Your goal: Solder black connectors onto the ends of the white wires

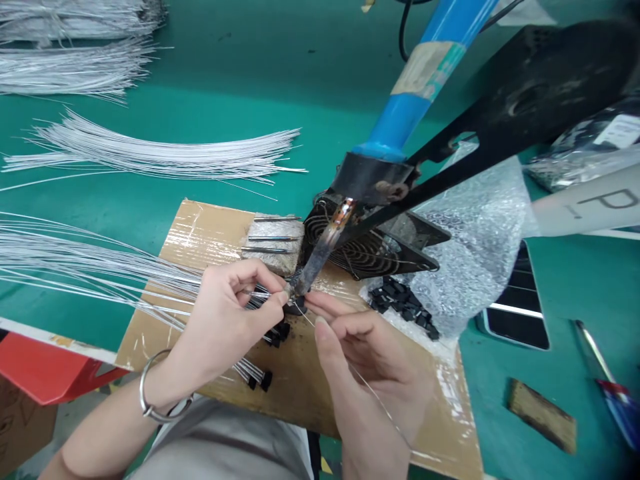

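My left hand [227, 323] is closed in a pinch on what looks like the end of a white wire, beside the soldering iron's tip [303, 283]. The piece at those fingertips is small and partly hidden. Thin solder wire [375, 393] runs through the closed fingers of my right hand [373, 357], its end close to the tip. The soldering iron [395, 127] has a blue handle and hangs tilted in a black holder [373, 177]. White wires [95, 257] stretch left behind my left hand; black connectors [279, 333] cap several wire ends below it.
Cardboard [175, 243] lies under my hands, bearing a pad [253, 233] with metal rods. A black fan [360, 257] stands behind the iron. Loose black pieces [403, 303] lie by bubble wrap [485, 220]. A phone [515, 323] is at right, wire bundles [160, 152] at back left.
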`<state>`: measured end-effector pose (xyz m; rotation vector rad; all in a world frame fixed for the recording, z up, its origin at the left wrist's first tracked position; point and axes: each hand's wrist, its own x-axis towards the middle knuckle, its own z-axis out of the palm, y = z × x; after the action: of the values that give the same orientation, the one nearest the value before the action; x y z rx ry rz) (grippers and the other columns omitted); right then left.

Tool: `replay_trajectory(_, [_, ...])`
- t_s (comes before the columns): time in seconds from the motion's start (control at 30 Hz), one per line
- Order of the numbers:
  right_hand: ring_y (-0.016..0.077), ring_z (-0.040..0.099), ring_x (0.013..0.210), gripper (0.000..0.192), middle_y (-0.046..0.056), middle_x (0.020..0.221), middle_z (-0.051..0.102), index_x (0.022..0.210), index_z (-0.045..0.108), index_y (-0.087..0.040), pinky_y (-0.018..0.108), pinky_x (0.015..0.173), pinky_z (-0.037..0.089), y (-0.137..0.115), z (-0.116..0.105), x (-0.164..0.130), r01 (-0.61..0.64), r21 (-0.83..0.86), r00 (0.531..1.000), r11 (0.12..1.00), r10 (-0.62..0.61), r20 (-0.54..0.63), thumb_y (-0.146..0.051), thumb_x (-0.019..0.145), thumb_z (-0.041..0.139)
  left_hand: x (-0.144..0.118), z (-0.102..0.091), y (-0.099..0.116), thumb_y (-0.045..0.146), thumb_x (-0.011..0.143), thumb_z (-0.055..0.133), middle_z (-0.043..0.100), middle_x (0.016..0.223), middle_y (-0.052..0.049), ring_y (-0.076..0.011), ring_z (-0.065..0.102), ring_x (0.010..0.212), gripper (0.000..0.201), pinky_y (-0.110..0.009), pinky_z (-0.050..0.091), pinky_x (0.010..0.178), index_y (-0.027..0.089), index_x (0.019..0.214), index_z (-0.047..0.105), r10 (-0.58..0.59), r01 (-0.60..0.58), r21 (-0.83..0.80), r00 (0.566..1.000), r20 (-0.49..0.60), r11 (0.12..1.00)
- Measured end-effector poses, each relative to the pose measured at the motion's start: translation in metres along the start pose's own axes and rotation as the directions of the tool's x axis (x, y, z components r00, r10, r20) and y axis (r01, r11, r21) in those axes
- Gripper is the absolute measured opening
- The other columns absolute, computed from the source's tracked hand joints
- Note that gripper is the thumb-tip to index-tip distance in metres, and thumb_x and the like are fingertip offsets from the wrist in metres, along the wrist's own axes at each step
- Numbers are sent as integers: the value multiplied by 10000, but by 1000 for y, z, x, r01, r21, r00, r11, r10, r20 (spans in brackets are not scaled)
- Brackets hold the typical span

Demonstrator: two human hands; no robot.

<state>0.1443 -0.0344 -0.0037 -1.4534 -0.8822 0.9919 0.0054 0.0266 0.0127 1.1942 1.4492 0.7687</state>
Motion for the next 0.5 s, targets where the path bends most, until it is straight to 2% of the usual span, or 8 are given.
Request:
replay_trajectory(0.27, [224,776,1039,235,75,1120,808,743,617,-228,348,927,632,3,1,-1,-17,-9,1000,1000,16,-20,-299,938,727,0,1,1,214,750,687,741,788,-42,-183,662,749,59,-285,447,627,185,699,688,-1,1,4,1000,0,1000])
replay_trajectory(0.5, [203,783,1009,210,58,1090,814,746,621,-232,306,891,634,1,1,0,33,-46,999,998,-34,-17,-256,930,720,-1,1,1,226,759,684,749,789,-47,-184,669,735,71,-276,441,597,186,700,691,23,-23,27,1000,-12,999])
